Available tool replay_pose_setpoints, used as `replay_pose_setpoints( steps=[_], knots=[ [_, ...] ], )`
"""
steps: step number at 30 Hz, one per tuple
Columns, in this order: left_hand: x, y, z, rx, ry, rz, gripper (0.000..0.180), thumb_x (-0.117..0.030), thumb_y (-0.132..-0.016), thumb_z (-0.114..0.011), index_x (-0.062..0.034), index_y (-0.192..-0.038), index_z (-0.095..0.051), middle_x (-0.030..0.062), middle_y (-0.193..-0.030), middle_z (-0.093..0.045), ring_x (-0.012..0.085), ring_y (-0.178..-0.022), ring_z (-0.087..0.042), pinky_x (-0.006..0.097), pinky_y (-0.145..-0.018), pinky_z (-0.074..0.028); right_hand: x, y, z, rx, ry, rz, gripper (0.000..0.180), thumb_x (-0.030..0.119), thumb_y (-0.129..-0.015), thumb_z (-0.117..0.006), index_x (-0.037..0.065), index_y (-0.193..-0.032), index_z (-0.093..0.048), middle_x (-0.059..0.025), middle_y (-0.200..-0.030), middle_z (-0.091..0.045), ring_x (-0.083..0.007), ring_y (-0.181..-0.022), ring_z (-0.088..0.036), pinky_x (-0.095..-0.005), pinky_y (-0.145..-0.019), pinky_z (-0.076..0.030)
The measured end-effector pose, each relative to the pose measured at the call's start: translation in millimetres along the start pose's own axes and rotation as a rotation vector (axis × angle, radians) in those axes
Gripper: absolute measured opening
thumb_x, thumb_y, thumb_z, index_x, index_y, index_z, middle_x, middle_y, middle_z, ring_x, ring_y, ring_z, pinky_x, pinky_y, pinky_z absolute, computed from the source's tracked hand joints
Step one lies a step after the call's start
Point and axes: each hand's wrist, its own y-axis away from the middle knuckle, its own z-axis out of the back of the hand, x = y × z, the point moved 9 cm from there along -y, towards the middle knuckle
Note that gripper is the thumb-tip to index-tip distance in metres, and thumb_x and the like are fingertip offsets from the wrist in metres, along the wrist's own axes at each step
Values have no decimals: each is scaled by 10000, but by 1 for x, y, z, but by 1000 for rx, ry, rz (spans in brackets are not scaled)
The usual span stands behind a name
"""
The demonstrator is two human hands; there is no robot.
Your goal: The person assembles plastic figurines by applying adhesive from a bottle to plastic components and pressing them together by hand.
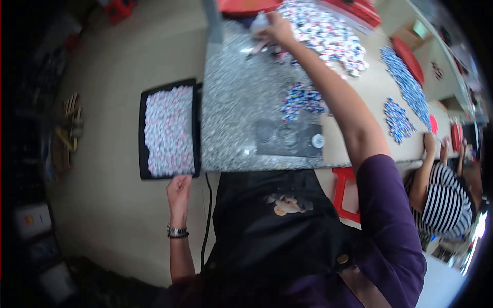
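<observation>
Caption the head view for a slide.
Right hand extended over a speckled grey table, left hand at the near edge of a black tray filled with small pale pieces.

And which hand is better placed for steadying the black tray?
The left, probably: the left hand is at the near edge of the black tray, while the right hand is far across the table.

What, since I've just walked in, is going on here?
A person's right hand is at a pale, blurred item on the grey table, beside a heap of small multicoloured pieces. The left hand is at the near edge of a black tray holding pale pieces; whether it grips is unclear.
</observation>
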Motion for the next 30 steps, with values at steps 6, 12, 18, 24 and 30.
replay_pose_setpoints(
  steps=[6,12,18,24,30],
  knots=[
    [34,19,2,-56,97,90,124,-162,-912,-631,-38,-918,-630,-85,-689,-495,-1,-588,-393,175,-508,-306,63,13,37,42,-243,-71,250,32,-726,-672,17,-930,-528,-69,-779,-595,-187,-811,-608,-335,-719,-473],
    [87,28,6,-117,168,143,132,-161,-914,-625,-30,-930,-620,-65,-668,-517,11,-557,-418,167,-503,-327,69,96,117,111,-797,-147,539,-27,-796,-611,-2,-1311,-453,-93,-1226,-552,-189,-1115,-530,-294,-976,-386],
    [114,21,0,-35,169,156,141,-181,-914,-631,-41,-909,-614,-45,-645,-523,20,-536,-440,175,-488,-340,61,231,213,133,-441,-57,460,78,-721,-747,39,-1151,-587,-127,-1091,-635,-274,-1024,-607,-335,-902,-473],
    [111,27,-4,-9,151,169,144,-191,-917,-630,-49,-923,-610,-50,-643,-530,17,-519,-430,168,-468,-337,67,303,229,220,-162,-78,376,-28,-699,-729,56,-1048,-619,-67,-1007,-615,-246,-966,-608,-345,-818,-495],
    [116,32,-4,22,156,202,168,-198,-912,-636,-37,-945,-605,-25,-658,-543,44,-527,-480,184,-465,-378,80,308,228,138,-13,141,376,-54,-670,-701,84,-1014,-636,-56,-949,-578,-256,-936,-552,-361,-797,-479]
  ],
)
